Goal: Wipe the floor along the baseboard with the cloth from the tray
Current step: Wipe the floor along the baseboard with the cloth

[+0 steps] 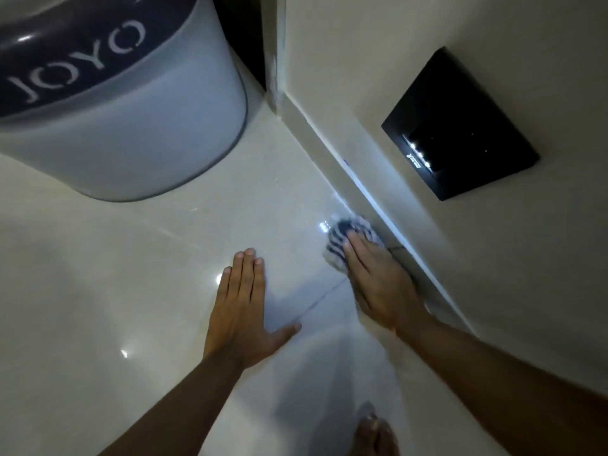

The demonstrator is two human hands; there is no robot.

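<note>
Glossy pale floor [164, 291] tiles meet a cream wall at a low baseboard [371, 205], and a big grey bin [131, 126] marked JOYO stands in the corner, well apart from the work. On the wall above sits a dark switch plate [460, 126] with small lights.

The right hand [378, 284] lies flat on a bunched striped cloth [342, 238] and presses it on the floor, just beside the baseboard. The left hand [240, 307] holds nothing; it is spread wide on the tile, probably as a support.

I think the wiping is in progress. The tile looks smooth and maybe damp, so the supporting hand could slip. Because the cloth is bunched, it may miss the narrow seam at the baseboard, or roll out from under the fingers.
</note>
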